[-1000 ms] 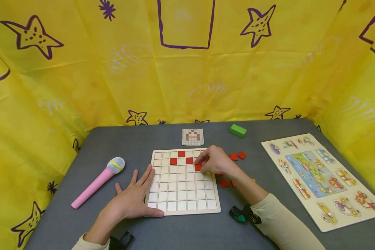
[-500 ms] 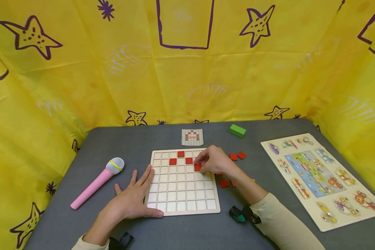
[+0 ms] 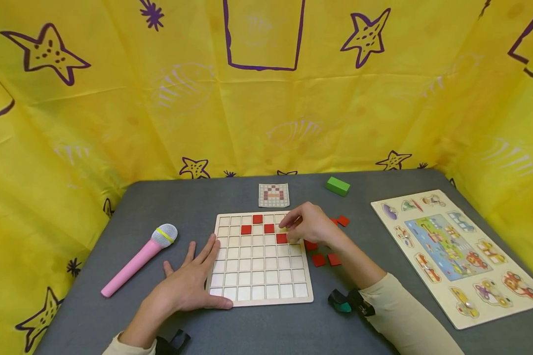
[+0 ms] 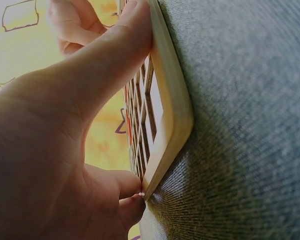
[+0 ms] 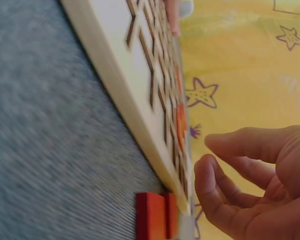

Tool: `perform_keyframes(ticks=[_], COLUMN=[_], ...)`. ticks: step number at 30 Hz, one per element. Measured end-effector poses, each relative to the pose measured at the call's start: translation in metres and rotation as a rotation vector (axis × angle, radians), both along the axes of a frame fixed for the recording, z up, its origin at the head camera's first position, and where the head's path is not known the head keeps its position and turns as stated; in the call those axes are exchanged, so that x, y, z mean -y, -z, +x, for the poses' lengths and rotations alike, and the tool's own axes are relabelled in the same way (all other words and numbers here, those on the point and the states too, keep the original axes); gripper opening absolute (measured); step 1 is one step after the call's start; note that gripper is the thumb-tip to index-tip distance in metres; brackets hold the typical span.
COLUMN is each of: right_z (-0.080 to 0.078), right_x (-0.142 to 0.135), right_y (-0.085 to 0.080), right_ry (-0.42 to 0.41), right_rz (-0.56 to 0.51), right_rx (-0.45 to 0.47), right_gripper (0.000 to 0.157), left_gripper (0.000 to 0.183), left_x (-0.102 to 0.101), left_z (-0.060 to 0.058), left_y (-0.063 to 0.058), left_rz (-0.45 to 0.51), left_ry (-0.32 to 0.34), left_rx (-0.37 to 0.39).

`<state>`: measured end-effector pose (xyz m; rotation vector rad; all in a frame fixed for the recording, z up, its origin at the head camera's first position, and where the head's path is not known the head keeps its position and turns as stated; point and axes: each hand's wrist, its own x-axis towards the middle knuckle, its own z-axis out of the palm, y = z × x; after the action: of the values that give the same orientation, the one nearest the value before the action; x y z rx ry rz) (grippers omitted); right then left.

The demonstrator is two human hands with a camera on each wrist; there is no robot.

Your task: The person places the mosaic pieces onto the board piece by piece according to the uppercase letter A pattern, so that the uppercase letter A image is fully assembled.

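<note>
A wooden grid board (image 3: 257, 276) lies flat on the table. My left hand (image 3: 191, 283) rests along its left side, fingers spread, with the thumb on the front edge (image 4: 176, 107). Red square tiles sit in the upper cells: a top tile (image 3: 257, 219), a left tile (image 3: 246, 230), a middle tile (image 3: 269, 228) and a lower right tile (image 3: 282, 238). Just over that last tile hovers my right hand (image 3: 311, 224). In the right wrist view, its thumb and bent fingers (image 5: 207, 175) are apart with nothing between them.
Several loose red tiles (image 3: 319, 260) lie right of the board, some partly behind the right arm. A small pattern card (image 3: 273, 202) and a green block (image 3: 338, 186) are at the back. A pink toy microphone (image 3: 133, 266) lies left, a wooden picture puzzle (image 3: 426, 236) right.
My right hand has let go of the lower right red tile and risen slightly up and to the right, showing more of it. My left hand stays in place.
</note>
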<state>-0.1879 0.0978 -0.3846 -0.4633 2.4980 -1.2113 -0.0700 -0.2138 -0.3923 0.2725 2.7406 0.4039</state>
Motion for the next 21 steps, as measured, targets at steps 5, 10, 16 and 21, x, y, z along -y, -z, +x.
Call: perform_keyframes(ticks=[5,10,16,21], right_z=[-0.003,-0.007,-0.012,-0.014], right_x=[-0.011,-0.03,-0.062,-0.087], right_y=[-0.01,-0.015,-0.019,-0.021], right_ry=[0.022,0.066,0.106,0.155], right_rz=[-0.015,-0.037,-0.015,0.033], right_rx=[-0.009,-0.01,-0.033,-0.045], right_gripper=[0.021,0.023,0.029,0.031], left_gripper=[0.145,0.144,0.145,0.145], left_x=[0.0,-0.001,-0.001,-0.001], left_z=[0.001,0.0,-0.002,-0.001], left_y=[-0.001,-0.001,-0.001,-0.001], left_rz=[0.003,0.004,0.0,0.004], left_ry=[-0.003,-0.002,0.0,-0.004], left_rx=[0.005,0.006,0.017,0.021])
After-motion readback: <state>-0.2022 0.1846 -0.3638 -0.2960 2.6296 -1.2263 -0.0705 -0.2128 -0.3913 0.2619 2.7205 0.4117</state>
